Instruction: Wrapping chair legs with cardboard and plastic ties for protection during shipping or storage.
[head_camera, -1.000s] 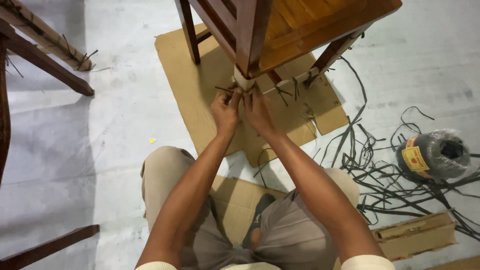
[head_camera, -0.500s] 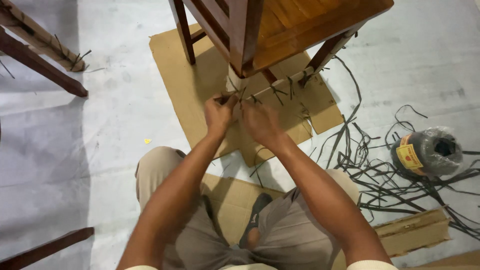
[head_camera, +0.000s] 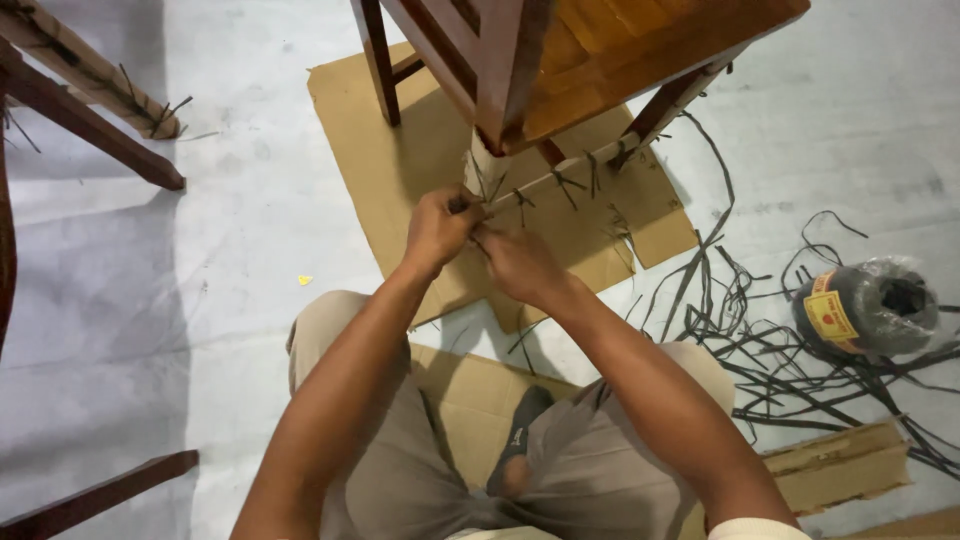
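Both hands had closed in again at the cardboard-wrapped chair leg (head_camera: 484, 172): the left hand (head_camera: 437, 228) pinched the dark strap (head_camera: 470, 205), drawn taut against the wrap, while the right hand (head_camera: 520, 262), fingers curled, gripped its other end just beside.

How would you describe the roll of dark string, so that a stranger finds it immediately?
Start at the wooden chair standing on the flat cardboard sheet, then look to the far right of the pale floor. There, amid loose dark strips, lies the roll of dark string. It alone is round, wrapped in clear plastic, with a yellow and red label.
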